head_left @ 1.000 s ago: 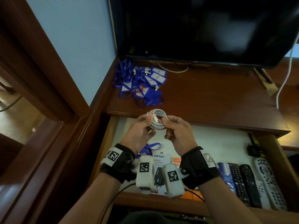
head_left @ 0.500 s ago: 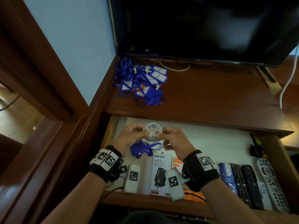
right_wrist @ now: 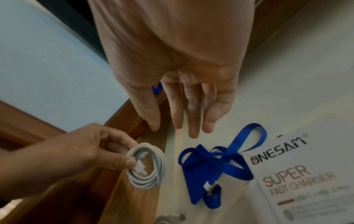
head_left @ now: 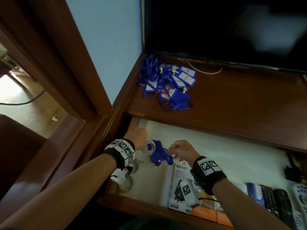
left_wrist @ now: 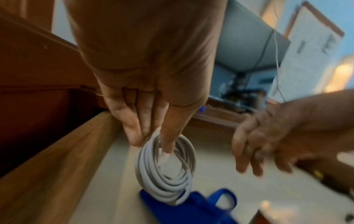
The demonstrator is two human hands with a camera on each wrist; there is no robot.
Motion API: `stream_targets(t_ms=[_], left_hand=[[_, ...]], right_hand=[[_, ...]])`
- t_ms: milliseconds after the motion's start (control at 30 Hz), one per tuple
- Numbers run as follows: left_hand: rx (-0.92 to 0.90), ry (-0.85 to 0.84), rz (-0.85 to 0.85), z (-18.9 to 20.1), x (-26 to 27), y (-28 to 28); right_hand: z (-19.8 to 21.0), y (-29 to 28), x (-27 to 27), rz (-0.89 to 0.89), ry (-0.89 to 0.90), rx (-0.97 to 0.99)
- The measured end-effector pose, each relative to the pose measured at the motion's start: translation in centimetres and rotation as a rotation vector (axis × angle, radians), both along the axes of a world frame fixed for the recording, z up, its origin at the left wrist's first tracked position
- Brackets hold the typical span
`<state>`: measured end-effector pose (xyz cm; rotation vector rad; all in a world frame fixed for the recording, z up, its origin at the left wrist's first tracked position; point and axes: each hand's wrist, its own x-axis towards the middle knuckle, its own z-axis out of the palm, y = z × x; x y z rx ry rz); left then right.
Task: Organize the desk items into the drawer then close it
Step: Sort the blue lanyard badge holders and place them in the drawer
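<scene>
The left hand (left_wrist: 145, 91) pinches the coiled white cable (left_wrist: 165, 169) low in the drawer's (head_left: 224, 156) left corner, touching the blue lanyard (right_wrist: 212, 168), while the right hand (right_wrist: 184, 84) hovers spread and empty, so the coil could spring loose or tangle with the lanyard when dropped.

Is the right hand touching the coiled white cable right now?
Apart. The right wrist view shows the right hand with straight, empty fingers, a clear gap above the coiled white cable, which only the left hand pinches.

head overhead, wrists close, sharing drawer (head_left: 216, 155)
</scene>
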<state>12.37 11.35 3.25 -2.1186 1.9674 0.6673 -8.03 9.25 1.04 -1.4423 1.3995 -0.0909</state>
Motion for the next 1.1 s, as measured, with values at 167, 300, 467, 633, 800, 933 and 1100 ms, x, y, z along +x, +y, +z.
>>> stream_targets(t_ms=[167, 300, 467, 633, 800, 933, 1100], left_hand=[[0.064, -0.203, -0.198, -2.3, 0.7, -1.0], [0.116, -0.284, -0.305, -4.0, 1.3, -1.7], [0.182, -0.354, -0.411, -5.4, 1.5, -1.9], [0.207, -0.348, -0.405, -6.8, 1.9, -1.8], [0.211, -0.327, -0.389, -7.7, 1.9, -1.9], [0.196, -0.309, -0.386, -8.1, 2.0, -1.9], [0.138, -0.214, -0.307, -8.4, 2.1, -1.5]], right_hand=[[-1.8, -1.8, 3.7, 0.280, 0.279, -0.142], [-4.4, -2.2, 6.0, 0.336, 0.440, -0.095], [-7.1, -2.3, 8.2, 0.295, 0.585, 0.004], [-8.6, -2.0, 9.5, 0.276, 0.720, 0.038], [-9.3, -1.7, 9.3, 0.214, 0.624, 0.017], [-8.7, -1.9, 8.5, 0.229, 0.545, -0.008], [-6.0, -1.9, 6.6, 0.076, 0.387, -0.044]])
